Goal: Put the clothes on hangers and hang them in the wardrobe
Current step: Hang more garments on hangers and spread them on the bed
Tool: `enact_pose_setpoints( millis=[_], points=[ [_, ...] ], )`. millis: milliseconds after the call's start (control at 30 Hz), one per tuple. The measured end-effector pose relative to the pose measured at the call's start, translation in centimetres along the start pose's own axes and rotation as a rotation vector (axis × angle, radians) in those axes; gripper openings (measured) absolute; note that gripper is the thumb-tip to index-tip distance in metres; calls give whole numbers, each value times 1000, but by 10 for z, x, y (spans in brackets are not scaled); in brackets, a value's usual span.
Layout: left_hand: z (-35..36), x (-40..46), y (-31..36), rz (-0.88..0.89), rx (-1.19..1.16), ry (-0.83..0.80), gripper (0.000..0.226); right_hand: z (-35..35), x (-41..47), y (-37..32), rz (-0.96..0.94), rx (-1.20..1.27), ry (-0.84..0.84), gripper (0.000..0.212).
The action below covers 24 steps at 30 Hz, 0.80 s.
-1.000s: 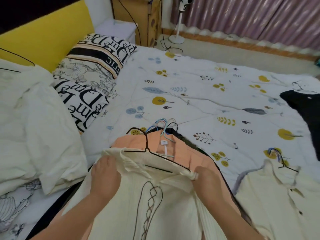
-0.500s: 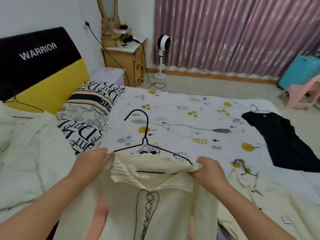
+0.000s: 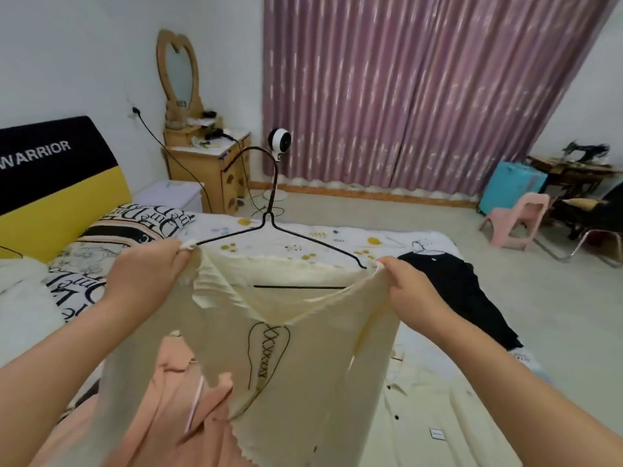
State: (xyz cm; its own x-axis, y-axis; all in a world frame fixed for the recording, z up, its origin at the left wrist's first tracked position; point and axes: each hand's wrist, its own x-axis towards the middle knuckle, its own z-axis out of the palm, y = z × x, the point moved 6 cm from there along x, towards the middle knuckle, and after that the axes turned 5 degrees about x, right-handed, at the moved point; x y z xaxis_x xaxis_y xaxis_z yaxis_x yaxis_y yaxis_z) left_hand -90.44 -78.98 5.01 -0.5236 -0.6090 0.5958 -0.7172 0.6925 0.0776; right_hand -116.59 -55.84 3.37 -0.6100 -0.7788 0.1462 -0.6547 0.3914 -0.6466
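- The cream top (image 3: pixel 290 348) hangs on a black wire hanger (image 3: pixel 274 227), held up in front of me over the bed (image 3: pixel 337 235), with the hook standing upright above the neckline.
- The top stretches between my two hands; each shoulder of it sits at one end of the hanger, and the laced front hangs straight down below.
- My left hand (image 3: pixel 145 278) is pinching the top's left shoulder against the hanger's end, fingers curled shut around the cloth.
- My right hand (image 3: pixel 409 286) is pinching the right shoulder the same way, knuckles up, thumb side toward the hanger tip.
- Both forearms reach forward and up from the lower corners, hands level with each other and well apart.
- Under the top, a peach garment (image 3: pixel 158 409) lies on the bed, at lower left.
- A cream shirt (image 3: pixel 435 416) with dark buttons lies at lower right.
- A black garment (image 3: pixel 458 291) lies on the bed's far right edge, just past my right hand.
- A patterned pillow (image 3: pixel 101 244) lies beyond my left hand, by the black and yellow headboard (image 3: pixel 54 183).
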Motion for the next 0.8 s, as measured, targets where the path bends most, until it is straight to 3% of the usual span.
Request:
enact_pose_setpoints(
  millis=[100, 267, 467, 800],
  points=[
    [-19, 13, 50, 2, -19, 54, 32, -55, -1, 18, -42, -33, 111, 33],
    [-31, 40, 115, 53, -48, 106, 35, -128, 4, 45, -9, -73, 285, 24],
    [-16, 88, 176, 100, -112, 70, 36, -183, 24, 84, 55, -62, 441, 24],
    [61, 174, 251, 165, -135, 37, 37, -231, 114, 150, 142, -159, 536, 28]
  ],
)
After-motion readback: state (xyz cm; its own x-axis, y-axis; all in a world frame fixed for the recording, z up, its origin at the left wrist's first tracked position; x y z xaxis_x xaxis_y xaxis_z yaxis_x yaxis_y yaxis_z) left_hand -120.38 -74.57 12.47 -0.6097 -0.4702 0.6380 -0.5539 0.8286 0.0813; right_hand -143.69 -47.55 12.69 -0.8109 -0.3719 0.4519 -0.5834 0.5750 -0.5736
